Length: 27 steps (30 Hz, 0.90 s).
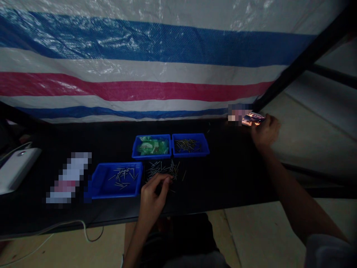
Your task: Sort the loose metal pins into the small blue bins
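Observation:
My left hand (154, 191) is closed in a pinch, thumb against forefinger, at the near side of a loose pile of thin metal pins (158, 168) on the black table. What lies between those fingertips is too small to make out. Beside it on the left is a blue tray (102, 180) with several silvery pins scattered inside. At the far right, my right hand (266, 130) grips the edge of a phone (252, 118) whose screen is lit; part of the phone is blurred out.
Behind the pile stand two smaller blue trays: one tray (134, 149) holds green plastic with pale pieces, the other tray (205, 147) holds dark pins. A white device (19, 167) with a cable (69, 222) lies left. A striped plastic sheet (156, 67) hangs behind the black table (223, 182).

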Motion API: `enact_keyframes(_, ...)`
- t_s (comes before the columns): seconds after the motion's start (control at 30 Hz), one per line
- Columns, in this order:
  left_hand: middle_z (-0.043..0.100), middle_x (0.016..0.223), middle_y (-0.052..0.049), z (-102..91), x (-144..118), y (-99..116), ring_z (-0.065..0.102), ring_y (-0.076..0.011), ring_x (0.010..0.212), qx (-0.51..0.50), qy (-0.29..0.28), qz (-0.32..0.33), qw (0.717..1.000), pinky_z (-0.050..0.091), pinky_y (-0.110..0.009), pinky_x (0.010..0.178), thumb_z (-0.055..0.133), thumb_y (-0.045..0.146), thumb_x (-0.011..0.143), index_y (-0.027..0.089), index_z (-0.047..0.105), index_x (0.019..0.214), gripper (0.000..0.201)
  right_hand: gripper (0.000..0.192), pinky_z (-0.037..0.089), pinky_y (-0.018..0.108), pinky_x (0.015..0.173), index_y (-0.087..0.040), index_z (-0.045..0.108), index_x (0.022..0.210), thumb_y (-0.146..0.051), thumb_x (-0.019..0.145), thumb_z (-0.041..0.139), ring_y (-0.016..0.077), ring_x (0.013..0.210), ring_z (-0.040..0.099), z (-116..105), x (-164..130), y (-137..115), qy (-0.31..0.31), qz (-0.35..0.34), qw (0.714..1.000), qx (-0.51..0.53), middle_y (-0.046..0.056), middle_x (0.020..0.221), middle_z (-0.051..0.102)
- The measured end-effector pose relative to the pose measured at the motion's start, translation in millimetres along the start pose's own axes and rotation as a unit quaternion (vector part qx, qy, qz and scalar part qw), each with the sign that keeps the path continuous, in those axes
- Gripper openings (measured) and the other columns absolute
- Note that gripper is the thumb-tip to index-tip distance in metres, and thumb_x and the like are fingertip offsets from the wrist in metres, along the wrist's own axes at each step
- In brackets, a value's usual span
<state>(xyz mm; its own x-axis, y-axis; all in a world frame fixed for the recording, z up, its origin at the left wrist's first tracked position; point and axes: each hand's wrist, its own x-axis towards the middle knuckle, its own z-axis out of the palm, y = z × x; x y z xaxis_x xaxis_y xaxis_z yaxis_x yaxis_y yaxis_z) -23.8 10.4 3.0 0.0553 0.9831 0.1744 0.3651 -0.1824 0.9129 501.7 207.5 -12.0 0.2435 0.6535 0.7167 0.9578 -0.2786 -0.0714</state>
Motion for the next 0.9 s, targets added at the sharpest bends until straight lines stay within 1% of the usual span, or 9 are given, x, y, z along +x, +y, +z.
enact_keyframes(0.17,0.076,0.092,-0.002,0.1,-0.5,1.2,0.071,-0.0181,0.089,-0.006,-0.004,0.003,1.000,0.053,-0.028,0.082,0.058,0.030,0.103,0.023,0.075,0.097,0.020,0.068,0.040,0.052,0.103,-0.013,0.048,0.144,-0.057,0.092,0.055,0.0389,0.124,0.050,10.1,5.8,2.0,-0.002,-0.015,1.000,-0.009,0.023,0.140,0.053)
enact_keyframes(0.3,0.075,0.093,-0.002,0.2,-0.3,1.3,0.071,-0.0177,0.089,-0.007,-0.002,-0.001,1.000,0.052,-0.027,0.081,0.058,0.030,0.102,0.024,0.075,0.098,0.019,0.069,0.037,0.056,0.098,-0.014,0.055,0.139,-0.064,0.091,0.053,0.0409,0.120,0.049,9.6,7.0,-3.8,0.010,0.009,0.999,-0.041,0.024,0.140,0.055)
enact_keyframes(0.4,0.076,0.093,-0.002,0.4,-0.2,1.4,0.071,-0.0183,0.089,-0.008,-0.003,-0.001,1.000,0.053,-0.028,0.081,0.057,0.030,0.102,0.023,0.075,0.097,0.020,0.070,0.033,0.057,0.095,-0.015,0.055,0.138,-0.067,0.092,0.049,0.0420,0.120,0.046,8.8,7.6,-8.5,0.012,0.009,0.998,-0.063,0.024,0.140,0.055)
enact_keyframes(0.53,0.077,0.093,-0.003,-0.5,-0.7,2.7,0.072,-0.0195,0.089,-0.006,-0.005,0.001,1.000,0.054,-0.029,0.081,0.057,0.030,0.102,0.023,0.076,0.097,0.020,0.073,0.028,0.055,0.098,-0.015,0.053,0.139,-0.070,0.093,0.044,0.0401,0.121,0.044,10.6,10.3,-14.7,0.006,-0.024,0.998,-0.061,0.024,0.139,0.054)
enact_keyframes(0.63,0.076,0.093,-0.003,-1.4,-0.8,3.2,0.072,-0.0195,0.088,-0.005,-0.007,-0.002,1.000,0.054,-0.029,0.081,0.057,0.030,0.102,0.023,0.076,0.098,0.021,0.069,0.027,0.054,0.100,-0.016,0.054,0.136,-0.069,0.092,0.047,0.0399,0.122,0.044,15.2,13.9,-20.0,0.003,-0.028,0.998,-0.055,0.024,0.137,0.054)
enact_keyframes(0.77,0.076,0.093,-0.004,-1.0,-0.4,2.5,0.071,-0.0198,0.090,0.000,-0.011,-0.004,1.000,0.054,-0.029,0.081,0.056,0.030,0.103,0.022,0.075,0.098,0.021,0.061,0.028,0.057,0.098,-0.018,0.056,0.130,-0.064,0.090,0.055,0.0414,0.118,0.045,23.0,18.4,-25.1,0.011,-0.015,0.998,-0.054,0.024,0.132,0.056)
enact_keyframes(0.9,0.076,0.092,-0.004,0.0,0.0,1.5,0.072,-0.0195,0.089,0.003,-0.005,-0.001,1.000,0.054,-0.029,0.081,0.057,0.030,0.103,0.022,0.075,0.097,0.021,0.062,0.027,0.056,0.099,-0.017,0.057,0.129,-0.066,0.091,0.054,0.0400,0.118,0.044,26.7,20.8,-27.6,0.013,-0.016,0.998,-0.059,0.024,0.130,0.057)
